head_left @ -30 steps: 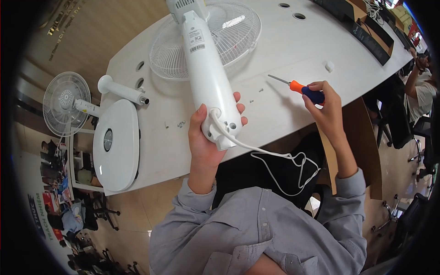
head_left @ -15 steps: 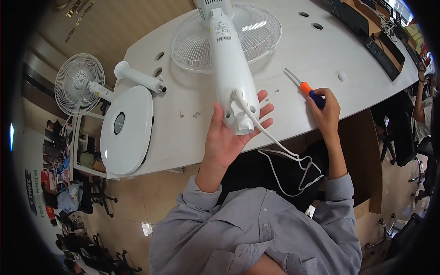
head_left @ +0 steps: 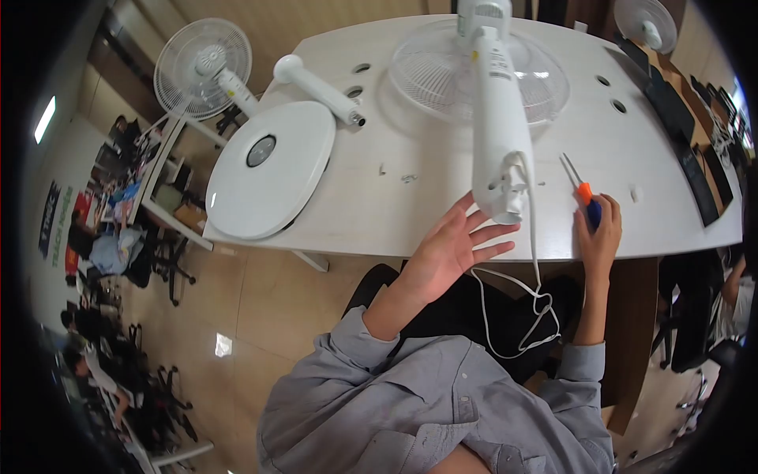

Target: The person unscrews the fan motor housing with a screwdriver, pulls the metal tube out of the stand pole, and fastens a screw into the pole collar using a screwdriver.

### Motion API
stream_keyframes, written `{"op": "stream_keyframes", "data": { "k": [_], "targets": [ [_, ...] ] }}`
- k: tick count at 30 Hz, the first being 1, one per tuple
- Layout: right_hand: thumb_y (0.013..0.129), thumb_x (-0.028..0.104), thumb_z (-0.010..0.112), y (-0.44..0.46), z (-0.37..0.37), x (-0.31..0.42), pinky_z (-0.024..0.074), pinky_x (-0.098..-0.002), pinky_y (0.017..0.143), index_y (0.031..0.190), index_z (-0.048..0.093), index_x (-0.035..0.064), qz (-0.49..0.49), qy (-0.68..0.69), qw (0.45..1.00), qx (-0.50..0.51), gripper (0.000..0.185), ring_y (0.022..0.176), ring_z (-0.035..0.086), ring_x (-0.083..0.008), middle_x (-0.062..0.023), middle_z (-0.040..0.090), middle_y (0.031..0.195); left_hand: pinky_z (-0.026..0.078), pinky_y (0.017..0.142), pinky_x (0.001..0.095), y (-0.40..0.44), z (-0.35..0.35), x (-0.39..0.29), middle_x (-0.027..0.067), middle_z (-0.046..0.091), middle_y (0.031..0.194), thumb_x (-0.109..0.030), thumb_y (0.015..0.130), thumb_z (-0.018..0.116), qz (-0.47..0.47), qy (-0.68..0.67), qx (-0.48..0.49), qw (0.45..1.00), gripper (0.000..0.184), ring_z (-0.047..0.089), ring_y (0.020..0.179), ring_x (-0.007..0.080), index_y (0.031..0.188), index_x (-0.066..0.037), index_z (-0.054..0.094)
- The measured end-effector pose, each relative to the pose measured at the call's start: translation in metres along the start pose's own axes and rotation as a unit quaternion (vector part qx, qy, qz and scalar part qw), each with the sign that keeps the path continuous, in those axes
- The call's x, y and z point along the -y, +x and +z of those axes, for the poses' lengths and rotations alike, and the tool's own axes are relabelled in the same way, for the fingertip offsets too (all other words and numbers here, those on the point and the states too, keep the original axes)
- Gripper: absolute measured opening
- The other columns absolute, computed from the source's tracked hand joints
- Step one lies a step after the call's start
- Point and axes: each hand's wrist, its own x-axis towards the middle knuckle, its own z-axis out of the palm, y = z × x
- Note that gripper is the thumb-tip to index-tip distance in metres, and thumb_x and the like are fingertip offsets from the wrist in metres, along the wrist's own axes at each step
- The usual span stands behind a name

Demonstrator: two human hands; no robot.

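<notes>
A white electric fan lies on the table, its round wire grille [head_left: 426, 79] at the back and its long white body [head_left: 499, 110] pointing towards me. At the body's near end a white power cord [head_left: 531, 213] comes out and hangs over the table edge in loops. My left hand [head_left: 450, 257] is open, palm up and fingers spread, right by that near end; whether the fingertips touch it I cannot tell. My right hand [head_left: 604, 237] rests at the table's front edge, closed around the dark blue handle of an orange-collared screwdriver [head_left: 584, 192], whose shaft points away from me.
A round white fan base [head_left: 296, 166] and a white pole [head_left: 320, 91] lie on the left. Small screws [head_left: 408, 178] sit mid-table, and a small white piece [head_left: 636, 193] lies right. Black-and-brown boxes [head_left: 671, 103] line the right edge. Another fan [head_left: 203, 67] stands beyond the left edge.
My view has swung, shifting the table contents right in the picture. My left hand has moved from under the body's near end to its lower left. My right hand keeps the screwdriver.
</notes>
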Motion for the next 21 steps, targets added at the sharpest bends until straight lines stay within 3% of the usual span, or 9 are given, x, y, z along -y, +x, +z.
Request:
{"op": "stream_keyframes", "data": {
  "k": [5, 9, 14, 16, 20, 21],
  "targets": [
    [0.083, 0.012, 0.079, 0.003, 0.0, -0.008, 0.0507, -0.0439, 0.096, 0.12, 0.063, 0.0019, 0.005, 0.024, 0.999, 0.021, 0.041, 0.113, 0.063, -0.0376, -0.0167, 0.061, 0.129, 0.039, 0.117, 0.0557, -0.004, -0.008, 0.001, 0.0197, 0.039, 0.157, -0.048, 0.105, 0.05, 0.003, 0.0, -0.007, 1.0, 0.076, 0.046, 0.141, 0.0407, 0.162, -0.008, 0.018],
    [0.084, 0.013, 0.079, 0.008, -0.004, -0.008, 0.0516, -0.0436, 0.095, 0.122, 0.063, 0.0027, 0.017, 0.033, 0.998, 0.051, 0.042, 0.113, 0.064, -0.0382, -0.0158, 0.06, 0.131, 0.043, 0.115, 0.052, -0.008, -0.03, -0.007, 0.02, 0.041, 0.156, -0.029, 0.106, 0.054, 0.011, 0.01, -0.076, 0.997, 0.067, 0.049, 0.138, 0.0369, 0.16, -0.007, 0.022],
    [0.086, 0.015, 0.079, 0.006, 0.0, -0.011, 0.0522, -0.04, 0.093, 0.125, 0.064, 0.0039, 0.046, 0.051, 0.997, 0.04, 0.043, 0.106, 0.064, -0.0313, -0.0127, 0.06, 0.131, 0.046, 0.11, 0.0424, 0.004, -0.088, -0.051, 0.018, 0.049, 0.15, -0.009, 0.101, 0.058, 0.111, 0.303, -0.164, 0.932, 0.059, 0.055, 0.132, 0.0283, 0.154, -0.004, 0.034],
    [0.088, 0.017, 0.078, 0.006, 0.004, -0.01, 0.0498, -0.0396, 0.096, 0.125, 0.064, 0.0025, 0.048, 0.05, 0.997, 0.027, 0.042, 0.108, 0.062, -0.0292, -0.0124, 0.061, 0.128, 0.047, 0.107, 0.0416, 0.017, -0.13, -0.076, 0.0132, 0.053, 0.146, -0.003, 0.098, 0.058, 0.158, 0.478, -0.192, 0.842, 0.051, 0.056, 0.131, 0.0239, 0.148, -0.005, 0.046],
    [0.091, 0.018, 0.076, 0.007, 0.009, -0.008, 0.0475, -0.0397, 0.1, 0.123, 0.064, 0.002, 0.047, 0.038, 0.998, -0.002, 0.038, 0.112, 0.061, -0.0291, -0.0132, 0.062, 0.128, 0.048, 0.099, 0.0436, 0.039, -0.168, -0.151, 0.0125, 0.06, 0.134, 0.01, 0.082, 0.057, 0.211, 0.802, -0.219, 0.514, 0.056, 0.058, 0.125, 0.0307, 0.134, -0.008, 0.058],
    [0.092, 0.018, 0.075, 0.007, 0.009, -0.007, 0.047, -0.0398, 0.101, 0.123, 0.064, 0.002, 0.05, 0.036, 0.998, -0.008, 0.037, 0.114, 0.061, -0.0297, -0.0136, 0.062, 0.129, 0.048, 0.1, 0.0446, 0.045, -0.181, -0.165, 0.0122, 0.06, 0.133, 0.011, 0.081, 0.056, 0.195, 0.838, -0.204, 0.467, 0.056, 0.056, 0.126, 0.0309, 0.133, -0.009, 0.059]
  ]
}}
